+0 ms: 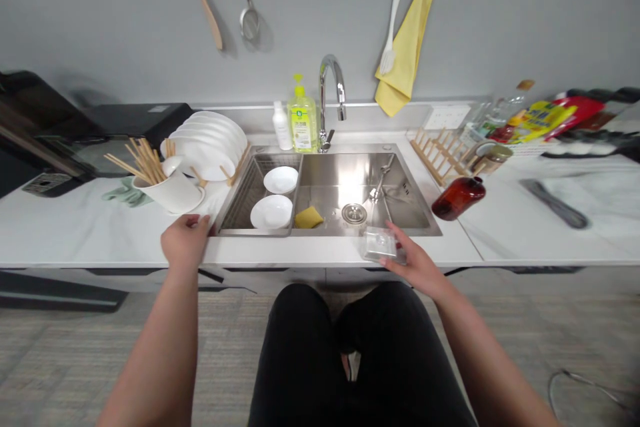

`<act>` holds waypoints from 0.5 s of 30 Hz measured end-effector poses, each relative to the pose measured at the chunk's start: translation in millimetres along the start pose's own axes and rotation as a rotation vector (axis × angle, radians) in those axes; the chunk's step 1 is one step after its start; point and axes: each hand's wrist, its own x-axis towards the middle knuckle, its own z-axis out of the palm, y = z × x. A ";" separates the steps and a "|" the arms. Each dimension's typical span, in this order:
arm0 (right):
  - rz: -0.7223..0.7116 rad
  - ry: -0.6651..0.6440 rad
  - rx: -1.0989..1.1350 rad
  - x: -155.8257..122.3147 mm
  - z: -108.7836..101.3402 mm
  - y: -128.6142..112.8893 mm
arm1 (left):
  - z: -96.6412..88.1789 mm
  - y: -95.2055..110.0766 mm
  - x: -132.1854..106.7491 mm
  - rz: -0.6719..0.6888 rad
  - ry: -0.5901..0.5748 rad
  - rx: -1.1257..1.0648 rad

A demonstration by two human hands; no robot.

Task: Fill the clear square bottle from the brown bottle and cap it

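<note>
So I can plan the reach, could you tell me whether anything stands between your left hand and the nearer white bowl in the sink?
Nothing blocks that path: only the sink's steel rim and the slatted rack lie between your left hand and the white bowl, which sits on that rack.

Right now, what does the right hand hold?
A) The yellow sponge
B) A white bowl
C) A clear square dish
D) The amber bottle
C. The right hand grips the clear square dish just in front of the sink, above the counter's front edge.
</note>
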 end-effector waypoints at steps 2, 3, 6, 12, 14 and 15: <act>-0.010 -0.002 0.005 -0.3 0.1 -2.6 | 0.3 -0.3 -0.8 0.003 -0.006 0.057; -0.020 -0.004 0.005 -0.5 0.5 -3.5 | 0.7 -0.7 -0.5 0.002 -0.013 0.078; -0.058 0.001 -0.007 -1.3 1.8 -3.2 | 2.7 -1.5 1.1 -0.005 -0.025 0.127; -0.092 0.022 0.050 -13.5 -3.4 2.9 | 2.9 2.2 -4.3 0.014 -0.008 0.129; -0.103 0.036 0.084 -21.5 -8.8 6.2 | 3.4 1.8 -5.3 0.030 0.012 0.112; -0.106 0.050 0.095 -25.7 -12.3 8.4 | 4.0 0.8 -5.1 0.037 0.021 0.103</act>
